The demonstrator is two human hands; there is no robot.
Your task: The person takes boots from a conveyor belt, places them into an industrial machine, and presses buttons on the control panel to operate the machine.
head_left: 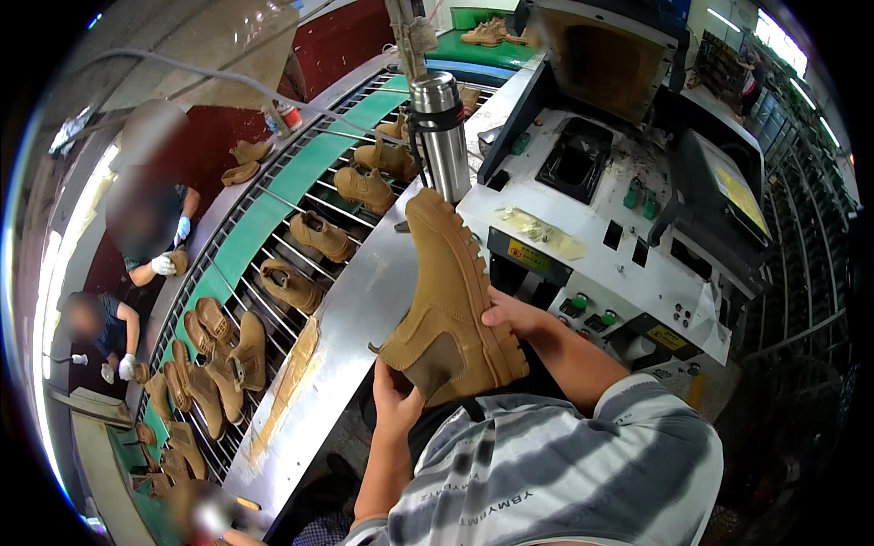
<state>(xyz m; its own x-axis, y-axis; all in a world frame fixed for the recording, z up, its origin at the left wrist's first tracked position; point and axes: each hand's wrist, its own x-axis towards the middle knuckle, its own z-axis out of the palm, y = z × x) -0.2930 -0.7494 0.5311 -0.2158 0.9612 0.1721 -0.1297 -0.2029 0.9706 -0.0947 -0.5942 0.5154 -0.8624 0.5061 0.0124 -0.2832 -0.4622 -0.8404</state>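
Observation:
A tan ankle boot (446, 282) with a lugged sole is held up in front of me, its toe pointing away. My right hand (512, 314) grips the sole near the heel, thumb on the edge. At the open top of the boot, my left hand (395, 397) is closed on the collar beside the stretchy side panel. Some of the fingers of both hands are hidden behind the boot.
A metal ledge (350, 314) and a rack (273, 227) with several tan boots run along the left. A steel flask (439, 136) stands beyond the boot. To the right is a machine (546, 205) with a raised lid. Two co-workers with gloved hands (164, 265) stand across the rack.

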